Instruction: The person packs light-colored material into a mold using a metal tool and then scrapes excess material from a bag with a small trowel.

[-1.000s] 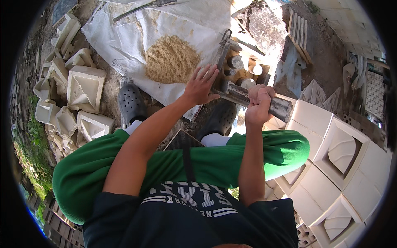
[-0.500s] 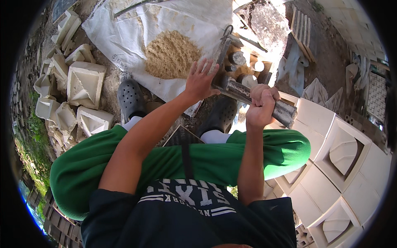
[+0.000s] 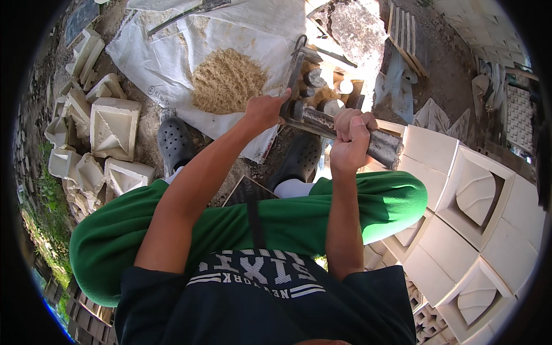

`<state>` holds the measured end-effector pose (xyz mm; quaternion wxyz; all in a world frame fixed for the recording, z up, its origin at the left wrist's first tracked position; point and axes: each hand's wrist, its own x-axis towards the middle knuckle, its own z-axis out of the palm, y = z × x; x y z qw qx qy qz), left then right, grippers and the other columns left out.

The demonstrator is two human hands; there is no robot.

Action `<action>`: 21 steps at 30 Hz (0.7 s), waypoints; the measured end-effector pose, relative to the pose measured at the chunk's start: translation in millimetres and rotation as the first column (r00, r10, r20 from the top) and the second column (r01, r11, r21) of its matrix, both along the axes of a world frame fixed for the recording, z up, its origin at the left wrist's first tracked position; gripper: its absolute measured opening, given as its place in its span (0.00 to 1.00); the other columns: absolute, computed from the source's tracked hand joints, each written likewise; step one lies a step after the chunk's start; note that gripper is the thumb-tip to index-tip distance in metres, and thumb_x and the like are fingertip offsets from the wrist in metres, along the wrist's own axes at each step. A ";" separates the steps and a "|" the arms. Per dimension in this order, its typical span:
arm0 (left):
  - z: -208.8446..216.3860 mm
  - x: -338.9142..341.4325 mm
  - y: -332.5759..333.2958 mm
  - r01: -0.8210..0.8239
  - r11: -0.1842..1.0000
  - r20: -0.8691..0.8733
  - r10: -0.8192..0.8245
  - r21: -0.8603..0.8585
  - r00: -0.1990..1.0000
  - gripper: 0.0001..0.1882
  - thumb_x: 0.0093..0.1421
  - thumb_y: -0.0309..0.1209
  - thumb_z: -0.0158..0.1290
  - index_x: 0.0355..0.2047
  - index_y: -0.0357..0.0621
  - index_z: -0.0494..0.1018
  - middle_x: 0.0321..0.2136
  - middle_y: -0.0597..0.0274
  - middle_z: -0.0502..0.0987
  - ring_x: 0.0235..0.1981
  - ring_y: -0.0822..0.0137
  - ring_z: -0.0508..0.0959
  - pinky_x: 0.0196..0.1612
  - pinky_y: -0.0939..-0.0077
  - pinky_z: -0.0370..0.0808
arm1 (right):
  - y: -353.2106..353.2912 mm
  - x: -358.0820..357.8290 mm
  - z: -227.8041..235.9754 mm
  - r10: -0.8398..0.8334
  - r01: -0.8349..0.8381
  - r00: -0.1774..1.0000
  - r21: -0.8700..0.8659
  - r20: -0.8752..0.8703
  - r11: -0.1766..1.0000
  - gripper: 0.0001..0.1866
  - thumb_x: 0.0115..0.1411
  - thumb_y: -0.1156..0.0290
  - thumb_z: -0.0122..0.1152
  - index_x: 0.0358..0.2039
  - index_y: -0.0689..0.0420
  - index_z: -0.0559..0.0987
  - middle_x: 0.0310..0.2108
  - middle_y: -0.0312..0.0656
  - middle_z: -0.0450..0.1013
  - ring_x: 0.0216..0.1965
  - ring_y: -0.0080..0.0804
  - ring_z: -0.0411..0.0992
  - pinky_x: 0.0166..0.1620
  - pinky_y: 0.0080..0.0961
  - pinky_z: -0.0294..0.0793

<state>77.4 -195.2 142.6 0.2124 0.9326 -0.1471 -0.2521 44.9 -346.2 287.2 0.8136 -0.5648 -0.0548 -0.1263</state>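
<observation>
Right hand (image 3: 352,138) clenched round the grey bar (image 3: 385,150), lower right of the sand pile (image 3: 227,80)! Left hand (image 3: 264,111) curled at the metal frame (image 3: 295,68) edge, right of the pile, grip unclear; open white cloth (image 3: 150,52) left of the pile.

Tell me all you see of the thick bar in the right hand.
The thick bar is grey and looks like metal, with paler crusty patches and lengthwise ridges. The right hand is closed around it. It slants down rightward in the picture, its blunt end past the fist, the other near the dark frame; whether they touch is unclear.
</observation>
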 end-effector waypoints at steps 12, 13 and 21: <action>5.9 2.1 -3.1 -0.066 0.998 -0.046 0.066 0.006 0.997 0.48 0.48 0.43 0.63 0.66 0.62 0.50 0.36 0.58 0.79 0.40 0.53 0.78 0.38 0.58 0.74 | 6.8 14.1 -7.7 -0.096 0.068 0.983 -0.176 -0.154 0.982 0.11 0.56 0.78 0.46 0.17 0.56 0.62 0.15 0.34 0.60 0.18 0.18 0.53 0.22 0.18 0.52; 6.8 1.5 -1.9 -0.064 0.998 -0.047 0.064 0.008 0.997 0.48 0.48 0.43 0.63 0.66 0.62 0.50 0.36 0.58 0.79 0.40 0.53 0.78 0.38 0.58 0.74 | 5.0 9.3 -2.1 -0.098 0.070 0.983 -0.175 -0.155 0.982 0.11 0.56 0.78 0.46 0.17 0.56 0.62 0.15 0.34 0.60 0.18 0.18 0.53 0.22 0.18 0.52; 3.8 -2.1 -3.4 -0.078 0.997 -0.073 0.078 0.002 0.994 0.49 0.48 0.42 0.64 0.67 0.64 0.48 0.38 0.60 0.79 0.41 0.53 0.78 0.39 0.57 0.74 | 4.4 7.2 0.9 -0.088 0.037 0.983 -0.296 -0.160 0.954 0.13 0.58 0.76 0.44 0.18 0.53 0.57 0.13 0.31 0.51 0.18 0.20 0.50 0.23 0.21 0.50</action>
